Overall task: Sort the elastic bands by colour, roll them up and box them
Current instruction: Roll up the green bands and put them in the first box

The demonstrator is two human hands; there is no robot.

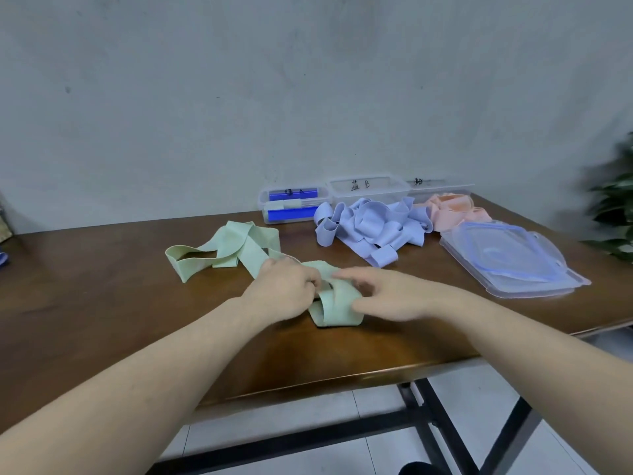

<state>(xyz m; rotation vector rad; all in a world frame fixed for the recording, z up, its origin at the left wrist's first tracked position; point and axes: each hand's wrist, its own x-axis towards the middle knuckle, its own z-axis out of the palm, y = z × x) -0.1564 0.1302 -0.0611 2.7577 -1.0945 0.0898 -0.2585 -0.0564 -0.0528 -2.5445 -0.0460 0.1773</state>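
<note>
Your left hand (pixel 286 287) pinches the green band (pixel 239 250) at mid-table, fingers curled round a fold. Your right hand (pixel 383 296) touches the same band with loosely spread fingers. The blue bands (pixel 370 228) and pink bands (pixel 448 210) lie heaped before the boxes (pixel 368 186); the lids (pixel 507 255) rest just beside them.

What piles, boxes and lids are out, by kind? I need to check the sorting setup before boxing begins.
Green elastic band pile: 1
Lilac-blue elastic band pile: 1
Pink elastic band pile: 1
Clear plastic boxes: 3
Stack of clear lids: 1 (lid count unclear)
Total: 7
Single bands in each pile overlap too much to count.
</note>
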